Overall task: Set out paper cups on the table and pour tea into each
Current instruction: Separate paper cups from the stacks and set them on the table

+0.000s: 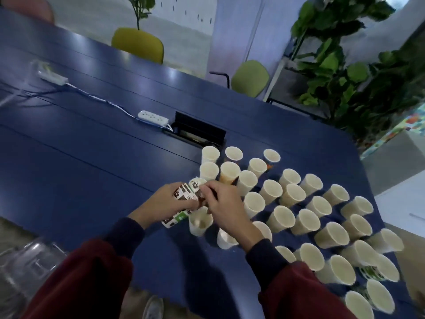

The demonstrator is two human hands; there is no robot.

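**A:** Far left, low in the view: what was that?

**B:** A glass vessel [30, 261], blurred, off the edge of the blue table [92, 157]. Whether it held tea could not be told.

**A:** And next along?

**B:** The left hand [165, 203], fingers curled round a stack of paper cups [181, 201]. The stack lay tilted on its side, just above the tabletop, near the table's front edge.

**A:** The other hand?

**B:** The right hand [225, 208] met it, fingertips narrowed to a pinch on the end cup [197, 184] at the stack's far end.

**A:** How would such a cup handle?

**B:** By my judgement: very light, thin-walled and easily crushed. Nested cups tend to cling, so 2 may come away as 1. The rolled rim is the stiffest part, so the best hold would be a pinch at the rim while the other hand braces the stack round its middle.

**A:** And to the right?

**B:** The set-out cups [305, 221], upright in loose rows, several touching. Being so light, they could tip at a brush of a sleeve. Their contents could not be made out.
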